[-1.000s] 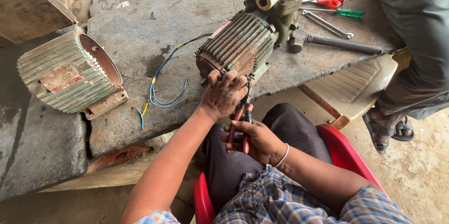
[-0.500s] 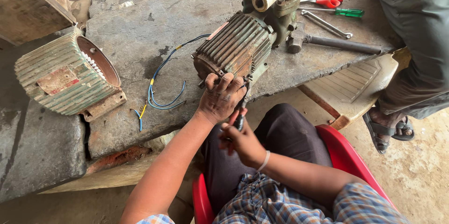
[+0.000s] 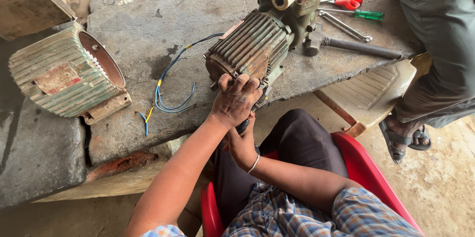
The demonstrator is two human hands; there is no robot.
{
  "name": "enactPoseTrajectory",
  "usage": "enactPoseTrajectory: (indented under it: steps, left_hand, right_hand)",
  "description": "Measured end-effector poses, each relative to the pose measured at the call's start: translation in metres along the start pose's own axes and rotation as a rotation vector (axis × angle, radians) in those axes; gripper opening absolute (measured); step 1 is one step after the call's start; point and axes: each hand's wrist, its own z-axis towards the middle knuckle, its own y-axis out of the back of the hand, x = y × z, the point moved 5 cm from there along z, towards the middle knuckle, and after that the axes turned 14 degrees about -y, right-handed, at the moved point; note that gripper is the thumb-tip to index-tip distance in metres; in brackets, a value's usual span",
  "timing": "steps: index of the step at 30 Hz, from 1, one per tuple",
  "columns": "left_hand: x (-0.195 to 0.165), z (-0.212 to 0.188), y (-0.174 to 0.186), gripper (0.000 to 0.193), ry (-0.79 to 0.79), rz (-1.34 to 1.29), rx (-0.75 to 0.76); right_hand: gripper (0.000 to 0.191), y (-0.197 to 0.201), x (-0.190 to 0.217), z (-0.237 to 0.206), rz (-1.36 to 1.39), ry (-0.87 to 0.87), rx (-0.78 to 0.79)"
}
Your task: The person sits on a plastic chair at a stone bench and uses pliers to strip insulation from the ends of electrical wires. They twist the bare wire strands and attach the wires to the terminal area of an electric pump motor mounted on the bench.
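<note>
On a rough stone bench point(image 3: 148, 29), the ribbed motor point(image 3: 252, 46) sits mid-frame; the left hand point(image 3: 235, 101) curls loosely over its near end, the right hand point(image 3: 242, 143) below closed around a dark tool handle point(image 3: 243, 126).

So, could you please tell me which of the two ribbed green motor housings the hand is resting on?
The one still joined to the pump, under the left hand; the hollow housing lies apart.
</note>
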Motion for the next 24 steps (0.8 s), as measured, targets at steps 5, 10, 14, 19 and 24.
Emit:
enactPoseTrajectory:
  steps: [5,10,14,19,24]
  left_hand:
    - [0.003,0.000,0.005,0.033,-0.006,-0.040,-0.033]
    - [0.009,-0.004,0.008,0.022,-0.083,-0.070,-0.124]
    - [0.011,-0.006,0.007,0.015,-0.114,-0.071,-0.127]
    - [0.016,-0.006,0.004,0.015,-0.150,-0.097,-0.143]
    - [0.016,-0.006,-0.001,0.012,-0.157,-0.072,-0.182]
  right_hand:
    - [0.038,0.023,-0.002,-0.013,0.015,-0.310,0.090]
    - [0.035,0.060,0.041,-0.036,0.149,-0.691,0.245]
    - [0.041,0.075,0.081,-0.033,0.197,-0.904,0.416]
    - [0.047,0.086,0.096,-0.025,0.253,-1.012,0.587]
    - [0.033,0.098,0.077,-0.016,0.344,-0.870,0.612]
